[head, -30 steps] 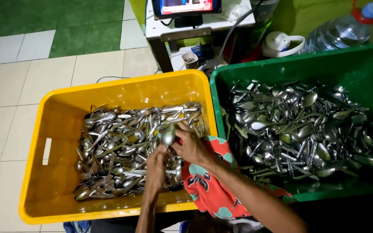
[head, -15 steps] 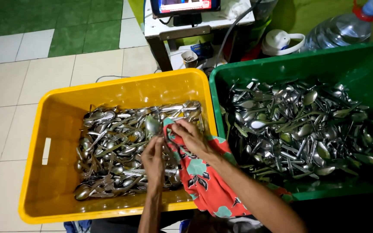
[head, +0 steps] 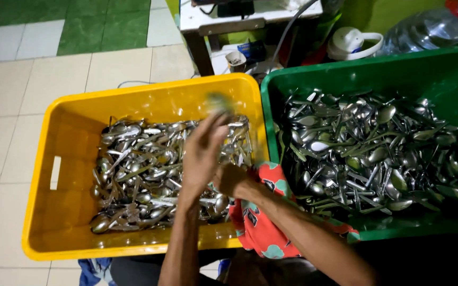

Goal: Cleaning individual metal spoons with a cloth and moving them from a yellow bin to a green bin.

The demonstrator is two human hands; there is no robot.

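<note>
Over the yellow crate (head: 43, 159), the left hand (head: 203, 151) lifts a blurred spoon (head: 218, 101), its grip pinched on the handle. The right hand (head: 230, 179) clutches the red cloth (head: 261, 222). Spoons look stiff, light and likely slippery; the handle seems the best hold.

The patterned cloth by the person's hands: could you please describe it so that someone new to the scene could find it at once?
Find the yellow crate and the green crate, both full of metal cutlery, side by side on the tiled floor. Where their near corners meet, the cloth hangs over the rims under the right hand. It is the only soft thing there: orange-red, with teal and dark flower shapes.
</note>
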